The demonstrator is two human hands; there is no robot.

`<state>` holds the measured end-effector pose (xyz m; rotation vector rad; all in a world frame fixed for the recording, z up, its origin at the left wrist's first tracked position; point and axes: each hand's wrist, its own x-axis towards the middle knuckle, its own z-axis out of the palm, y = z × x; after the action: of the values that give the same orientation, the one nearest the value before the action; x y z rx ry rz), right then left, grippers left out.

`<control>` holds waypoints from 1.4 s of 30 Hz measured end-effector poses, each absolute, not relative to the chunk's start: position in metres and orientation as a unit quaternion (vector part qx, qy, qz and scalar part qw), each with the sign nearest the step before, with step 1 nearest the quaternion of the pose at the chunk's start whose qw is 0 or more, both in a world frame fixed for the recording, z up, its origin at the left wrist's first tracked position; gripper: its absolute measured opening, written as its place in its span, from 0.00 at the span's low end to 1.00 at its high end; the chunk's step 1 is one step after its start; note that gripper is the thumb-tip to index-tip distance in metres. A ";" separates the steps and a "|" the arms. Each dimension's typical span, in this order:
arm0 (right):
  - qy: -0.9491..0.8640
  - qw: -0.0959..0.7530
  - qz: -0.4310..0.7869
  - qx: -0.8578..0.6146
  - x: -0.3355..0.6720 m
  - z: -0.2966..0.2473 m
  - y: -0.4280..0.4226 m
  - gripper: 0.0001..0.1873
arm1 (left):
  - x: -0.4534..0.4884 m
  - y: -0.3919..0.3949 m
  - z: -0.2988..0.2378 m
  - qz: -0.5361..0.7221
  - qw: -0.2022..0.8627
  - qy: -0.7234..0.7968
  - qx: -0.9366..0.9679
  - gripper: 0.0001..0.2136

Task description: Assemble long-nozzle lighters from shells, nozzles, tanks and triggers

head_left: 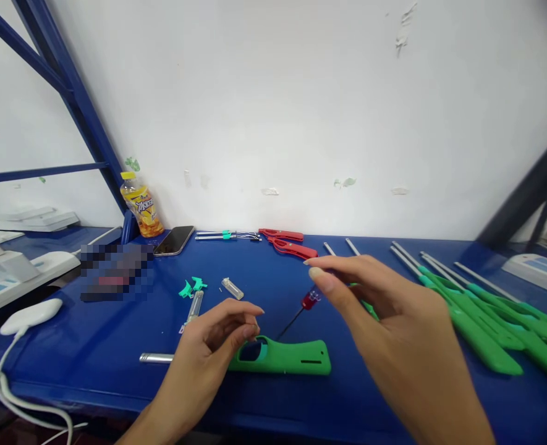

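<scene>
A green long-necked lighter (296,358) lies near the front of the blue table, its metal tube (156,358) sticking out on the left. My left hand (212,346) is closed over its middle, thumb and fingers together at the trigger opening. Thumb and index finger of my right hand (379,321) pinch together above the table; anything between them is too small to make out. Just below that pinch is a screwdriver (309,300) with a red and clear handle, its shaft slanting down behind the lighter. Whether my hidden fingers touch it, I cannot tell.
Several green lighters (481,315) lie at the right. Red lighter shells (292,247) and metal tubes (227,235) are by the wall. Teal pieces (193,287) and clear fuel tanks (232,288) lie mid-table. A phone (175,241), bottle (143,207) and white cables (2,377) are left.
</scene>
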<state>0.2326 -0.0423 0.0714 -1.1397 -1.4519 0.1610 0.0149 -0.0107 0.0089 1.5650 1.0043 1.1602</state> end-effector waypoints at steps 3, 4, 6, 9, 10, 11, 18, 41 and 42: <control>-0.611 0.621 0.068 -0.486 0.230 0.071 -0.040 0.04 | 0.014 -0.012 0.012 0.491 0.473 0.400 0.613 0.07; -0.606 0.626 0.067 -0.486 0.230 0.070 -0.039 0.04 | 0.014 -0.012 0.014 0.494 0.479 0.398 0.607 0.07; -0.597 0.636 0.068 -0.483 0.228 0.069 -0.038 0.04 | 0.012 -0.012 0.017 0.494 0.490 0.395 0.599 0.09; -0.588 0.652 0.070 -0.473 0.225 0.068 -0.037 0.03 | 0.010 -0.010 0.018 0.483 0.509 0.395 0.592 0.10; -0.586 0.656 0.070 -0.470 0.224 0.067 -0.036 0.03 | 0.009 -0.010 0.018 0.479 0.522 0.393 0.587 0.10; -0.584 0.660 0.069 -0.468 0.222 0.066 -0.036 0.03 | 0.008 -0.009 0.017 0.474 0.537 0.388 0.580 0.09; -0.583 0.667 0.055 -0.460 0.217 0.063 -0.034 0.02 | 0.003 -0.003 0.004 0.454 0.606 0.358 0.546 0.09; -0.589 0.666 0.043 -0.456 0.217 0.062 -0.036 0.03 | 0.010 -0.006 0.017 0.493 0.642 0.355 0.468 0.14; -0.589 0.666 0.044 -0.456 0.217 0.062 -0.035 0.03 | 0.010 -0.007 0.018 0.494 0.643 0.354 0.466 0.14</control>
<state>0.2172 -0.0353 0.0617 -1.0295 -1.3298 0.0993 0.0095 -0.0067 0.0177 1.0625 0.8072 1.1249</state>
